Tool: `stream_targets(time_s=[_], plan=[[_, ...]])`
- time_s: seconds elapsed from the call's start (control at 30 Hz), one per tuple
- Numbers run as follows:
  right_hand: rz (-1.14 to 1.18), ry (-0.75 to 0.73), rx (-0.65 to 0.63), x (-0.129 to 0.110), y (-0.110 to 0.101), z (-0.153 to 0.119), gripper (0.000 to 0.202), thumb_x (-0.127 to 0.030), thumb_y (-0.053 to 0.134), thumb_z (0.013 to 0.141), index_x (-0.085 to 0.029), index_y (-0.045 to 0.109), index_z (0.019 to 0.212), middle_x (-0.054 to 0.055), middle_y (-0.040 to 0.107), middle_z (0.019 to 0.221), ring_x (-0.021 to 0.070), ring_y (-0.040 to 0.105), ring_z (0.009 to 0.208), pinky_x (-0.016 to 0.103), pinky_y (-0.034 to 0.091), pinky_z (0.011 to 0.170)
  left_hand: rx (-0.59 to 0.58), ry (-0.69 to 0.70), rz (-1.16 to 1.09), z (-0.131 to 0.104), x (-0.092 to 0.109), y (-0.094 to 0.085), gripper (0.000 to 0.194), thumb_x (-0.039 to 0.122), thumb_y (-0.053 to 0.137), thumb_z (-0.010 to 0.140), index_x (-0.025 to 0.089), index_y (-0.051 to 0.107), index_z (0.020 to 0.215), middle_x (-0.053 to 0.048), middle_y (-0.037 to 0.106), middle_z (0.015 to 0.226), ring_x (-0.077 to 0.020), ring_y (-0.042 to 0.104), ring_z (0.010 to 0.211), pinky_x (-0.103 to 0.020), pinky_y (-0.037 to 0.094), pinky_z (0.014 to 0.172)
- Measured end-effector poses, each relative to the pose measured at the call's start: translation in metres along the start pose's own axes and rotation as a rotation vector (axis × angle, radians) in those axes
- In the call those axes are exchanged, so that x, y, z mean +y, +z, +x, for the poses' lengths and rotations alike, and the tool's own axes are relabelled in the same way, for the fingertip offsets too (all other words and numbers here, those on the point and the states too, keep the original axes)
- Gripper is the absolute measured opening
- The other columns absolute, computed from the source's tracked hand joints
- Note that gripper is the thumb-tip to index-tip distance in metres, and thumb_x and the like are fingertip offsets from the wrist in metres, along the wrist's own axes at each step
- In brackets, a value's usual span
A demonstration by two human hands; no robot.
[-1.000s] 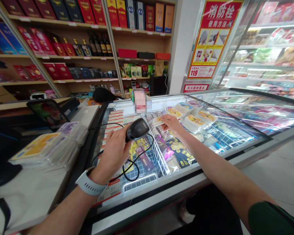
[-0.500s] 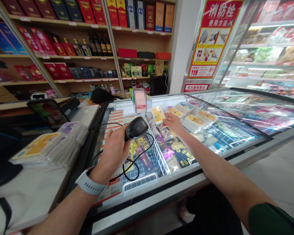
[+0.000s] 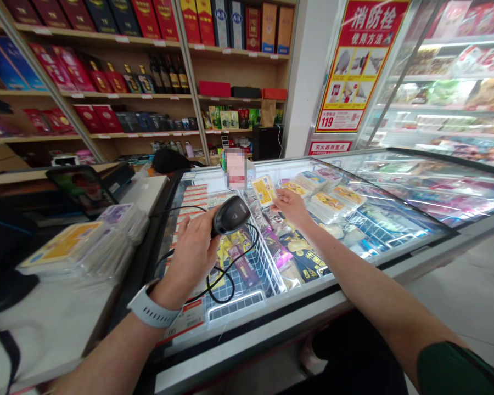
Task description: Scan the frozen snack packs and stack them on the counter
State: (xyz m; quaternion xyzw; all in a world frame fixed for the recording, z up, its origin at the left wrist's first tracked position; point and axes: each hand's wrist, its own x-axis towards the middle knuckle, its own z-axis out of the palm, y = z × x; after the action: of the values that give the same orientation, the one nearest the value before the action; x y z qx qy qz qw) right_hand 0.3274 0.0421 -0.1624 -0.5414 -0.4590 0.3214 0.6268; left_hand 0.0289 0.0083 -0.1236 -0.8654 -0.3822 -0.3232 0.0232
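My left hand (image 3: 192, 249) is wrapped round the handle of a black barcode scanner (image 3: 231, 215). The scanner's head points right, toward my other hand, and its black cable (image 3: 230, 285) loops down over the freezer glass. Between its fingertips, my right hand (image 3: 292, 206) holds a flat plastic food pack (image 3: 264, 191) with a yellow and white label, tilted up above the glass. More packs with yellow labels (image 3: 331, 202) and blue labels (image 3: 310, 179) lie on the freezer top, just right of and behind my right hand.
The glass-topped chest freezer (image 3: 271, 315) holds a white wire basket (image 3: 267, 258) and bagged goods. At left, a white counter (image 3: 61, 323) bears stacked packs (image 3: 72, 244) and a dark screen (image 3: 80, 189). A person's dark-haired head (image 3: 170, 161) shows behind; shelves of boxes stand beyond.
The food pack in my right hand has tilted slightly and shifted a little to the left. My left hand with the scanner has barely moved.
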Motion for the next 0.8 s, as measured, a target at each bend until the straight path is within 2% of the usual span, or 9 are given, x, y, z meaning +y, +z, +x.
stream_targets(time_s=[0.53, 0.8], plan=[[-0.033, -0.03, -0.014, -0.0001, 0.0002, -0.0023, 0.028, -0.021, 0.066, 0.078, -0.02, 0.06, 0.105, -0.001, 0.074, 0.08, 0.0136, 0.072, 0.064, 0.027, 0.064, 0.066, -0.018, -0.005, 0.009, -0.0002, -0.0003, 0.0015, 0.054, 0.015, 0.048, 0.088, 0.012, 0.046, 0.142, -0.018, 0.067, 0.129, -0.0329, 0.062, 0.123, -0.059, 0.033, 0.115], [-0.035, -0.04, -0.033, -0.0016, -0.0004, -0.0035, 0.032, -0.028, 0.072, 0.076, -0.019, 0.06, 0.105, -0.001, 0.073, 0.08, 0.0136, 0.071, 0.065, 0.028, 0.064, 0.066, -0.025, -0.009, 0.006, -0.0006, -0.001, 0.0029, 0.055, 0.015, 0.049, 0.088, 0.012, 0.046, 0.143, -0.019, 0.067, 0.13, -0.0323, 0.063, 0.123, -0.059, 0.032, 0.116]])
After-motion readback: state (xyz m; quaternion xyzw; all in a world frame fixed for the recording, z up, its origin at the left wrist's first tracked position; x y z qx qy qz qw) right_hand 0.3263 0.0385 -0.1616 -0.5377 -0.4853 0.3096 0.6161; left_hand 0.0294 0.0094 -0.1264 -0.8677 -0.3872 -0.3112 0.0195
